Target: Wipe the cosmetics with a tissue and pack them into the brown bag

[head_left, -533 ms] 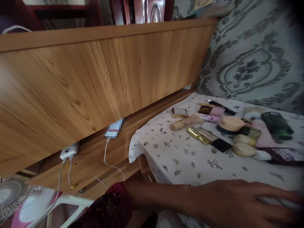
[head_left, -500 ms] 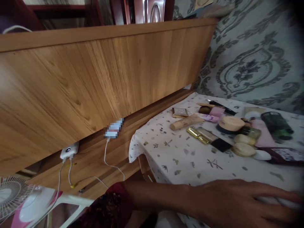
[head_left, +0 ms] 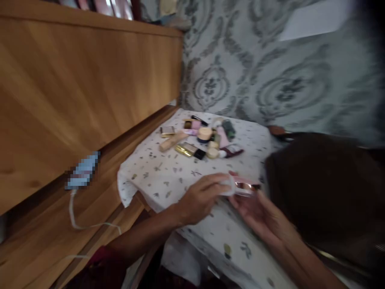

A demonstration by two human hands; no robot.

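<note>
My right hand [head_left: 264, 218], fingers closed, holds a pink, shiny cosmetic container [head_left: 245, 186] above the near part of the cloth-covered table [head_left: 180, 180]. My left hand [head_left: 203, 198] is closed on a whitish, round-edged piece [head_left: 229, 185] at the container's left end. Blur hides whether the two pieces are joined. Beyond my hands lies a cluster of cosmetics: a round beige jar [head_left: 205, 134] with a dark base, a beige tube [head_left: 173, 141], a gold tube [head_left: 183, 150], a black-capped bottle [head_left: 197, 151] and a pink tube [head_left: 223, 137].
A large dark brown bag-like object [head_left: 319, 192] stands at the right. Wooden panelling [head_left: 90, 88] runs along the left, with a phone-like item [head_left: 82, 170] on a white cable [head_left: 72, 210] below it. Patterned wallpaper [head_left: 222, 60] covers the wall behind.
The view has swung to the right. My left hand, earlier stretched over the table's near right part, is now closed on the whitish piece. My right hand has come into view with the pink container.
</note>
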